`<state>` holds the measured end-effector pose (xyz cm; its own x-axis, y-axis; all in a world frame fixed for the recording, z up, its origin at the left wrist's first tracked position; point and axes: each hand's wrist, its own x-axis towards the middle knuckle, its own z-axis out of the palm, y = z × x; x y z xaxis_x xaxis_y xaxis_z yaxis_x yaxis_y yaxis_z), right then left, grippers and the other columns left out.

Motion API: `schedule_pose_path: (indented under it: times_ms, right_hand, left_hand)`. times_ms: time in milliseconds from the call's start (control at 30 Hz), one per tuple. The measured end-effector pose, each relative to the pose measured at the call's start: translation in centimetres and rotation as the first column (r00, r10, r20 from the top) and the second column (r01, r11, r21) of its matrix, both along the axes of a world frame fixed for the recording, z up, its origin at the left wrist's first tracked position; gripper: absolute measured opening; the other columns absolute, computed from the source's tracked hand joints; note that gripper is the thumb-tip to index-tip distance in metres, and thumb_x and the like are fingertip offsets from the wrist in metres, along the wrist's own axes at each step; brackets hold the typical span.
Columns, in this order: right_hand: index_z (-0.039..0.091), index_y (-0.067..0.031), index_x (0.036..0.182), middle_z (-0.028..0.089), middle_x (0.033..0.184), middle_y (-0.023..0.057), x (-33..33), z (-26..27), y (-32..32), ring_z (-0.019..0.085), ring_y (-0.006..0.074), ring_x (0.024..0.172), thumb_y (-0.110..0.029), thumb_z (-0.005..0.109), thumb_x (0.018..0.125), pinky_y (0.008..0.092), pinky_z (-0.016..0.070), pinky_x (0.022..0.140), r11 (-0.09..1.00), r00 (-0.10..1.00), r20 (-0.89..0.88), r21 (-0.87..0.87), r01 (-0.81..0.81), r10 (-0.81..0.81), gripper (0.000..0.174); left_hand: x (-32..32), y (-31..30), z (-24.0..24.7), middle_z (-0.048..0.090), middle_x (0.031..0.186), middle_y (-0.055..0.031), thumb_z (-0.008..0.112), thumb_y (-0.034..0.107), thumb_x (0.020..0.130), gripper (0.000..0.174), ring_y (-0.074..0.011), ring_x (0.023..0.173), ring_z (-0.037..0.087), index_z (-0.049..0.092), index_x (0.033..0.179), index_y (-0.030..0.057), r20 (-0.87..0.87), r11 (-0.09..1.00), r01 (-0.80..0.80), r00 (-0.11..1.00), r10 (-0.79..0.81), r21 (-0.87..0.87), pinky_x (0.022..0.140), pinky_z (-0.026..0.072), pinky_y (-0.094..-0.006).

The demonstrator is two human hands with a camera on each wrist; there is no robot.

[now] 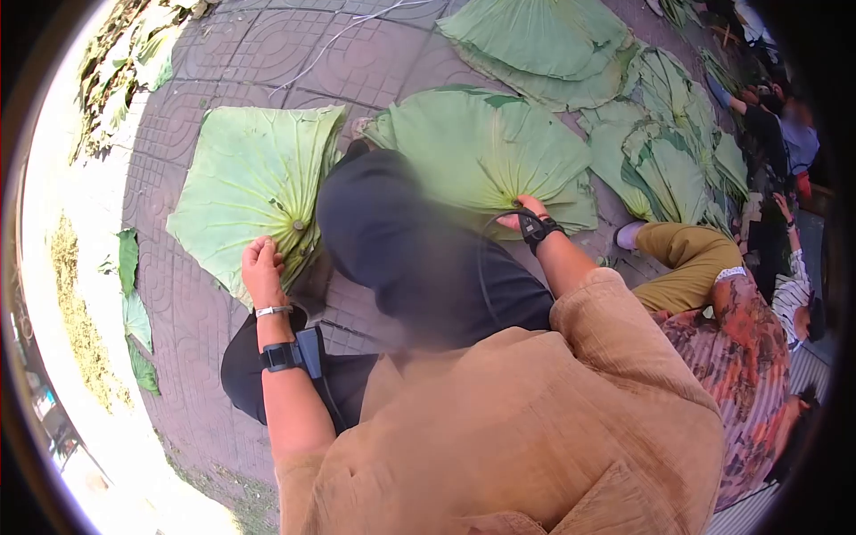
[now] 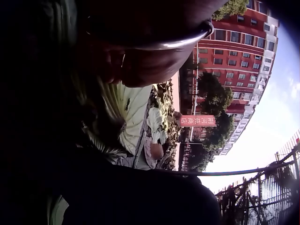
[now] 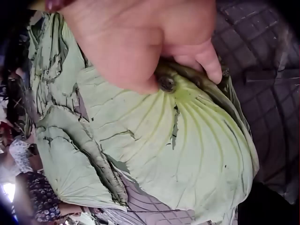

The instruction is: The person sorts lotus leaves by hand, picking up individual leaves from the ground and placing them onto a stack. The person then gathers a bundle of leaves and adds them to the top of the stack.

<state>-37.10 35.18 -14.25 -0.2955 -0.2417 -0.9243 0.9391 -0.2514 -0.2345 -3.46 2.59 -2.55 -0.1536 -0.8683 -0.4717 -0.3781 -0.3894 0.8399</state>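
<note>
On the left of the head view lies a green lotus leaf (image 1: 245, 174), folded, with a cut stem stub at its lower edge. My left hand (image 1: 264, 272) has its fingers curled at that edge, pinching it below the stub. A second folded stack of lotus leaves (image 1: 486, 147) spreads beyond my knee. My right hand (image 1: 526, 214) grips its near edge; in the right wrist view the thumb presses beside the brown stem stub (image 3: 167, 83) and the fingers go behind the leaf. A small tear shows near the stub. The left wrist view is mostly dark.
More lotus leaves (image 1: 544, 40) lie at the top, with a crumpled pile (image 1: 664, 147) to the right. A seated person in olive trousers (image 1: 682, 259) is close on my right. A white cord (image 1: 334, 40) crosses the paving (image 1: 259, 53). Leaf scraps (image 1: 134, 312) lie at left.
</note>
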Motion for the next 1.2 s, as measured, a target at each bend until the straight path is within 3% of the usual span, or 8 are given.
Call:
schedule_pose_path:
  times_ms: [300, 400, 533, 733, 833, 1033, 1133, 1200]
  right_hand:
    - [0.032, 0.0056, 0.120, 0.031, 0.130, 0.0236, -1.7, -1.5, 1.1, 0.031, 0.0372, 0.120, -0.016, 0.041, 0.087, 0.0537, 0.0263, 0.099, 0.986, 0.992, 0.112, -0.149, 0.079, -0.063, 0.040]
    - [0.035, 0.0076, 0.117, 0.035, 0.127, 0.0249, -2.6, 2.8, -0.4, 0.035, 0.0380, 0.118, -0.014, 0.041, 0.086, 0.0525, 0.0305, 0.098, 0.894, 0.903, -0.017, -0.151, 0.423, -0.430, 0.038]
    - [0.037, 0.0086, 0.115, 0.040, 0.123, 0.0251, -3.0, 2.8, 0.4, 0.039, 0.0376, 0.116, -0.010, 0.042, 0.084, 0.0536, 0.0323, 0.097, 0.828, 0.837, -0.074, -0.221, 0.516, -0.542, 0.036]
    - [0.027, 0.0043, 0.124, 0.036, 0.128, 0.0192, 1.0, -3.8, -0.6, 0.033, 0.0371, 0.119, -0.013, 0.035, 0.087, 0.0552, 0.0314, 0.095, 0.984, 0.998, 0.068, 0.177, -0.028, 0.016, 0.042]
    - [0.026, 0.0043, 0.124, 0.036, 0.128, 0.0191, 1.3, -4.1, -0.4, 0.033, 0.0366, 0.120, -0.015, 0.034, 0.088, 0.0552, 0.0335, 0.094, 0.987, 0.991, 0.052, 0.094, -0.131, 0.126, 0.042]
    - [0.027, 0.0043, 0.125, 0.032, 0.131, 0.0207, 1.7, -1.6, -0.6, 0.032, 0.0361, 0.121, -0.016, 0.034, 0.090, 0.0528, 0.0269, 0.099, 0.961, 0.962, 0.167, -0.139, 0.238, -0.215, 0.041]
    - [0.027, 0.0039, 0.126, 0.029, 0.133, 0.0208, 2.0, 0.4, -1.5, 0.031, 0.0359, 0.122, -0.017, 0.033, 0.091, 0.0514, 0.0235, 0.102, 0.941, 0.957, 0.121, -0.182, 0.284, -0.265, 0.041]
    - [0.027, 0.0051, 0.125, 0.028, 0.133, 0.0231, 2.2, -3.1, -0.5, 0.032, 0.0355, 0.121, -0.019, 0.034, 0.091, 0.0509, 0.0243, 0.101, 0.999, 0.990, 0.136, -0.012, 0.045, -0.043, 0.042]
  left_hand:
    - [-0.9, 0.1, -0.2, 0.054, 0.071, 0.0032, 0.057, 0.016, 0.079, 0.012, -0.0034, 0.056, 0.044, 0.059, 0.087, 0.0067, 0.081, 0.996, 0.010, 0.997, -0.003, -0.084, 0.048, 0.0353, -0.0177]
    - [-0.9, 0.1, -0.2, 0.054, 0.070, 0.0026, 0.057, 0.015, 0.079, 0.012, -0.0034, 0.055, 0.044, 0.059, 0.086, 0.0060, 0.099, 0.994, 0.013, 0.995, -0.002, -0.112, 0.048, 0.0348, -0.0176]
    - [-0.7, 0.0, -0.7, 0.054, 0.071, 0.0022, 0.057, 0.014, 0.079, 0.012, -0.0037, 0.054, 0.044, 0.059, 0.086, 0.0053, 0.090, 0.992, 0.012, 0.996, -0.001, -0.126, 0.047, 0.0346, -0.0176]
    - [-0.6, 0.0, -0.7, 0.055, 0.071, 0.0017, 0.058, 0.013, 0.078, 0.011, -0.0037, 0.054, 0.044, 0.058, 0.086, 0.0039, 0.062, 0.987, 0.018, 0.998, -0.008, -0.157, 0.046, 0.0344, -0.0177]
    - [-0.6, -0.1, -1.0, 0.055, 0.070, 0.0015, 0.058, 0.012, 0.078, 0.011, -0.0034, 0.053, 0.043, 0.058, 0.084, 0.0028, 0.043, 0.987, 0.014, 0.999, -0.007, -0.159, 0.046, 0.0337, -0.0176]
    - [-0.9, 0.0, -0.2, 0.054, 0.068, 0.0017, 0.058, 0.012, 0.079, 0.010, -0.0037, 0.052, 0.042, 0.058, 0.083, 0.0031, 0.086, 0.989, 0.019, 0.996, -0.006, -0.148, 0.046, 0.0336, -0.0174]
    - [-0.7, -0.1, -0.8, 0.054, 0.067, 0.0015, 0.058, 0.012, 0.079, 0.010, -0.0038, 0.051, 0.043, 0.058, 0.083, 0.0029, 0.059, 0.987, 0.023, 0.998, -0.014, -0.159, 0.047, 0.0342, -0.0177]
    - [-0.8, -0.3, -1.0, 0.055, 0.068, 0.0015, 0.058, 0.012, 0.078, 0.011, -0.0038, 0.052, 0.043, 0.058, 0.083, 0.0028, 0.073, 0.987, 0.017, 0.997, -0.006, -0.157, 0.047, 0.0348, -0.0179]
